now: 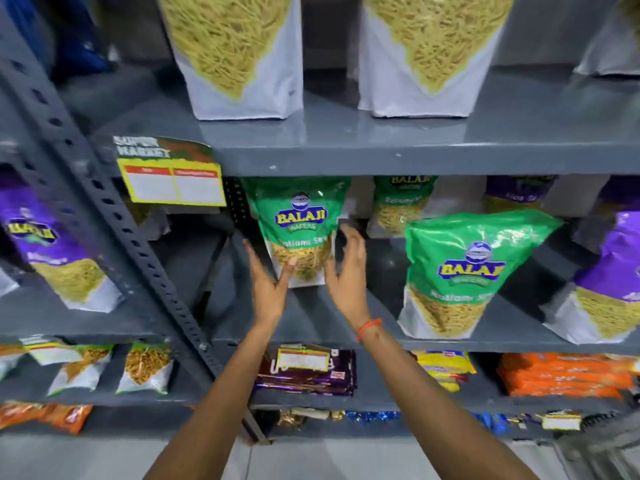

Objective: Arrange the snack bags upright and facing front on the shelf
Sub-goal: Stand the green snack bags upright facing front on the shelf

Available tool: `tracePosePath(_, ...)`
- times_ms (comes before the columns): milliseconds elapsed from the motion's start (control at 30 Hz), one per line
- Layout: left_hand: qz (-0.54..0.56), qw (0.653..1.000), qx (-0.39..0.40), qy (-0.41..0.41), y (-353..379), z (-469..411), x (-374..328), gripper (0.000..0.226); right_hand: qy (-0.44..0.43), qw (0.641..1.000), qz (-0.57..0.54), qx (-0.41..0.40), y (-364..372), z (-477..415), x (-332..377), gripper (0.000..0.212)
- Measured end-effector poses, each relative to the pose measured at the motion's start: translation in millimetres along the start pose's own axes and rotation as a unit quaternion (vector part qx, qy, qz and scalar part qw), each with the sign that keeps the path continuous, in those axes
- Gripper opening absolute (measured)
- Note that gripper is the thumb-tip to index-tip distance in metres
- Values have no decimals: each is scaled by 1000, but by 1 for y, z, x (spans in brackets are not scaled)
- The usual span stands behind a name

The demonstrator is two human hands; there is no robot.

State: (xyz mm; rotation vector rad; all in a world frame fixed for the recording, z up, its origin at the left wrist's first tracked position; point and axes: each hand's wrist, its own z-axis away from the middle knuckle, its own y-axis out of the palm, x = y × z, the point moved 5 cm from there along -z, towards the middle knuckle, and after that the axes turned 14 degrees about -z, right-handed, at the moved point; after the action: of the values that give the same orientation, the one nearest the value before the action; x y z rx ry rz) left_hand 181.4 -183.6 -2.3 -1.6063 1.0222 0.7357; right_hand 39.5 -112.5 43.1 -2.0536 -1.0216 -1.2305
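Note:
A green Balaji snack bag (300,223) stands upright and facing front at the left of the middle grey shelf (311,327). My left hand (266,282) is open just in front of its lower left corner, thumb tip touching the bag. My right hand (346,268) is open at the bag's right edge, fingers spread and curled, not gripping. A second green bag (464,271) stands upright near the shelf's front to the right. A third green bag (401,202) stands further back between them.
Purple bags (613,271) stand at the right end, another purple bag (52,247) in the left bay. A slotted upright post (114,209) and a yellow price tag (173,183) sit left of my hands. Two big white bags (239,57) stand on the shelf above.

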Motion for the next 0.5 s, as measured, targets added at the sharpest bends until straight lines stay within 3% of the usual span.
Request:
tracePosePath(100,12,992,114,-51,12,-32,29,82,197,978,38,51,17,-25,-56,76)
tracePosePath(167,5,981,182,-66,21,-43,41,47,278,956,-30,88,22,-32,-80,83)
tracePosePath(200,-5,975,207,-76,24,-44,46,32,292,947,-73,111,25,-32,-88,79)
tracePosePath(267,-12,968,231,-95,27,-44,56,26,302,933,-124,152,27,-28,-98,67)
tracePosePath(500,8,958,280,-63,7,14,75,44,270,941,-144,143,5,35,-97,62)
